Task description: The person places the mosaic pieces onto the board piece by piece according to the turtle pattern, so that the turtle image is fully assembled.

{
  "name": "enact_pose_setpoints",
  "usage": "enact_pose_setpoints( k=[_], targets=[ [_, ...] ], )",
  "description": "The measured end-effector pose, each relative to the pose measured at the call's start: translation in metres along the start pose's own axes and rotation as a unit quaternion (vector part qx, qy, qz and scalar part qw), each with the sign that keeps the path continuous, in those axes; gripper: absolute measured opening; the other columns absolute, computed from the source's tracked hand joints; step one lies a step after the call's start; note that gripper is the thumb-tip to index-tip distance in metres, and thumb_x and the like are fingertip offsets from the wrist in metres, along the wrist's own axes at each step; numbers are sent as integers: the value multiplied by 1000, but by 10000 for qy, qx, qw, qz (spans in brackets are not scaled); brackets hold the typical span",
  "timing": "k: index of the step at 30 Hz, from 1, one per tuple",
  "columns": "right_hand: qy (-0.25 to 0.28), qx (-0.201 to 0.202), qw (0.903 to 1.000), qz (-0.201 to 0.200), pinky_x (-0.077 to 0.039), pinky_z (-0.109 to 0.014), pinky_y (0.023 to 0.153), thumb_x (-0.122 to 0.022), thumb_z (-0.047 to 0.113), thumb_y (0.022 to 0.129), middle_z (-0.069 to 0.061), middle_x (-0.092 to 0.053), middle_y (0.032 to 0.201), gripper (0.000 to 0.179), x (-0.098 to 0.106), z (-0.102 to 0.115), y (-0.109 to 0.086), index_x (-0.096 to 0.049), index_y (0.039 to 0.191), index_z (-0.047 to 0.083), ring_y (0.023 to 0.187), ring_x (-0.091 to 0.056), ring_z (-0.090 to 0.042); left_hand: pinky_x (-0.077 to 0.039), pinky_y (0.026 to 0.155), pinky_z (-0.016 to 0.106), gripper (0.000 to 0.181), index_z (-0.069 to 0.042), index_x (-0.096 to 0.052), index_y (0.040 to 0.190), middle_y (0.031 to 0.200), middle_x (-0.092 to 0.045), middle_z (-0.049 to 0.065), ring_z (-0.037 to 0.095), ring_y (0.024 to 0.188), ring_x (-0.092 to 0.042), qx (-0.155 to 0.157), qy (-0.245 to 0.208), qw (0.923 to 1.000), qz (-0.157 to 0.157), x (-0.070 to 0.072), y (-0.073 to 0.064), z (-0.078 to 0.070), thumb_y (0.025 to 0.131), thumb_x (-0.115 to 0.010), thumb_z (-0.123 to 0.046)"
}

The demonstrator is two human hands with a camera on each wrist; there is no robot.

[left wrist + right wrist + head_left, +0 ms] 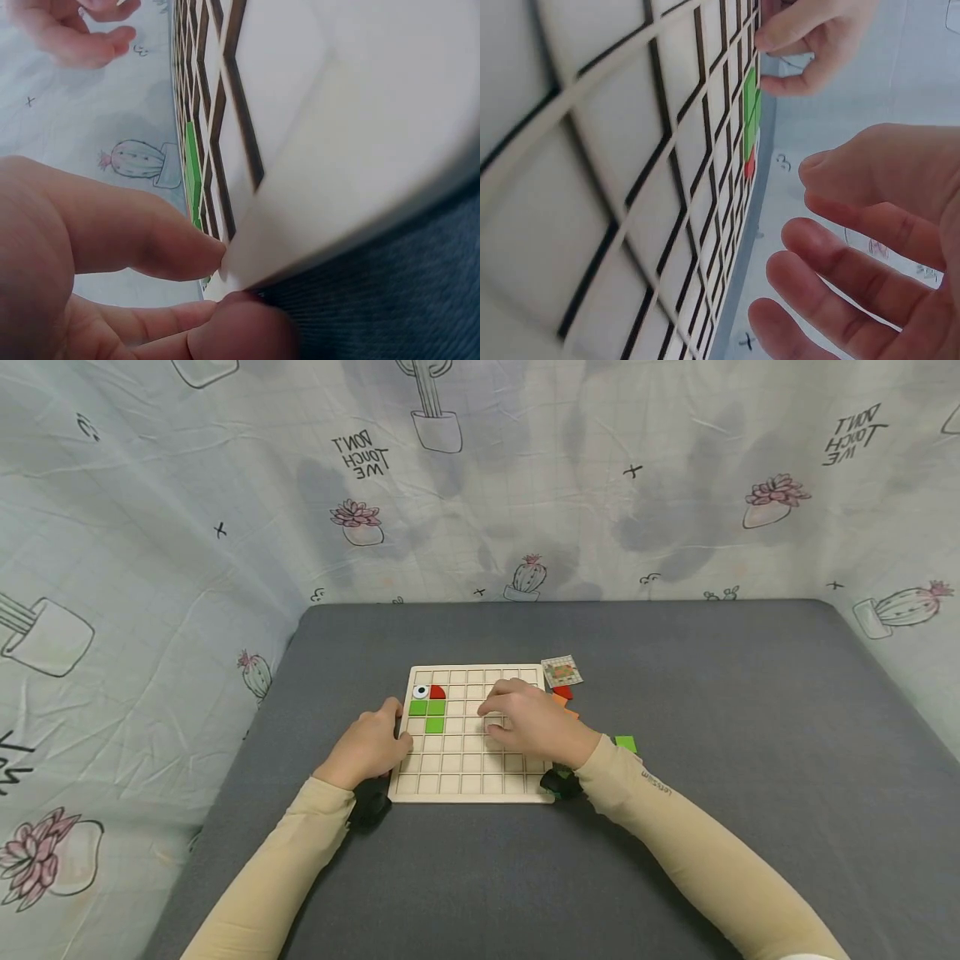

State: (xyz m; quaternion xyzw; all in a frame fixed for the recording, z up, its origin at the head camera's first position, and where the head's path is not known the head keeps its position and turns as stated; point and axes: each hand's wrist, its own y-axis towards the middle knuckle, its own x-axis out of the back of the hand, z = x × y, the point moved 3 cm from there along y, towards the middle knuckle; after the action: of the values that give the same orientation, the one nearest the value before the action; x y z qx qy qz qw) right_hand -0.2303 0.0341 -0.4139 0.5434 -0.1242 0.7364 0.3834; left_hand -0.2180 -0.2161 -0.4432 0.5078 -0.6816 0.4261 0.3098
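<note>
A pale wooden grid board [461, 760] lies on the grey table. At its left edge my left hand [367, 747] holds on with thumb and fingers; the left wrist view shows the thumb [169, 236] on the board's rim. My right hand [528, 718] hovers over the board's right half, fingers loosely bent and apart, with nothing between them in the right wrist view. Set in the upper-left cells are an eye tile [421, 692], a red rounded tile [437, 692] and several green square tiles [435, 725].
A small patterned card [562, 671] lies off the board's upper right corner. Below it are a red piece [562, 692] and orange pieces [559, 700], partly hidden by my right hand. A green tile [626, 743] shows beside the right sleeve. A printed curtain [480, 485] stands behind the table.
</note>
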Motion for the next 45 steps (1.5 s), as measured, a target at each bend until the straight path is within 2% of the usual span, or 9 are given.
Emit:
enact_pose_setpoints(
  k=[8,16,22,26,32,37,45],
  targets=[
    [336,-385,9987,-38,-55,-36,77,-74,9,93,-9,-71,111,21,15,-24,-16,-78,114,4,93,-69,-24,-43,49,31,48,2,-43,143,69,-62,10,18,50,-58,34,21,10000,10,1,1,-2,101,-54,-19],
    [91,-466,9985,-264,-51,-33,68,-77,8,91,-14,-70,114,23,32,-49,-30,-77,113,2,74,-63,-20,-42,49,31,47,2,-44,142,71,-62,10,18,51,-57,32,43,10000,-9,1,1,-3,100,-54,-18],
    [173,-755,9968,-188,-50,-36,68,-73,5,92,-18,-68,125,24,42,-66,-37,-77,116,1,82,-66,-26,-42,49,31,48,2,-44,143,72,-62,10,18,52,-57,73,66,10000,-14,2,1,-4,100,-54,-19],
    [143,-910,9957,-60,-54,-38,74,-75,4,91,-16,-69,121,28,45,-76,-39,-76,118,1,86,-66,-27,-42,49,31,49,2,-44,143,71,-62,10,18,51,-56,94,63,9999,4,2,1,-4,100,-54,-20],
    [37,-1091,9939,163,-48,-36,71,-72,1,89,-15,-68,116,33,41,-90,-41,-76,122,2,81,-57,-22,-42,49,31,49,2,-44,143,71,-62,10,18,51,-56,87,48,10000,10,2,1,-5,100,-54,-20],
    [109,-1113,9934,261,-50,-37,73,-73,2,90,-17,-67,122,34,35,-97,-42,-75,123,3,84,-59,-23,-43,50,31,49,2,-44,143,71,-62,10,18,51,-57,99,38,9999,24,3,1,-5,100,-54,-20],
    [95,-1120,9932,298,-57,-44,86,-72,0,89,-19,-66,134,35,29,-102,-44,-75,123,3,108,-68,-32,-43,50,31,48,1,-44,142,71,-62,11,19,52,-58,135,2,9999,28,2,0,-6,100,-54,-20]
  ],
)
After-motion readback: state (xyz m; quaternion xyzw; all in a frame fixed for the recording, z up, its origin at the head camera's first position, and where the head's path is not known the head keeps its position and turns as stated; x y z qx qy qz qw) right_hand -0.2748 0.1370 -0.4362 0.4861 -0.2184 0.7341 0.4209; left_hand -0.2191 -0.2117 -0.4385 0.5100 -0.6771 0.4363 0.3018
